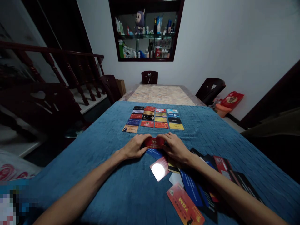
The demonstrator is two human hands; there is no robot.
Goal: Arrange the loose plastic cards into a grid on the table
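Observation:
A red card point(154, 142) is held up by its two ends between my hands, in the middle of the blue cloth. My left hand point(136, 145) grips its left end with thumb and fingers, and my right hand point(174, 146) pinches the right end. Just under it lies a blue card point(154, 152), partly hidden. Closer to me is a pinkish card point(159, 168) with a bright glare on it. Beyond my hands, several cards are laid in four-column rows, among them a yellow card point(176, 126) and a tan VIP card point(130, 128).
Loose cards lie around and under my right forearm, including an orange card point(185, 204) and a dark blue card point(191, 186). The blue cloth point(105, 134) covers the near table. Dark chairs point(149, 77) stand around it, with a railing point(70, 72) at left.

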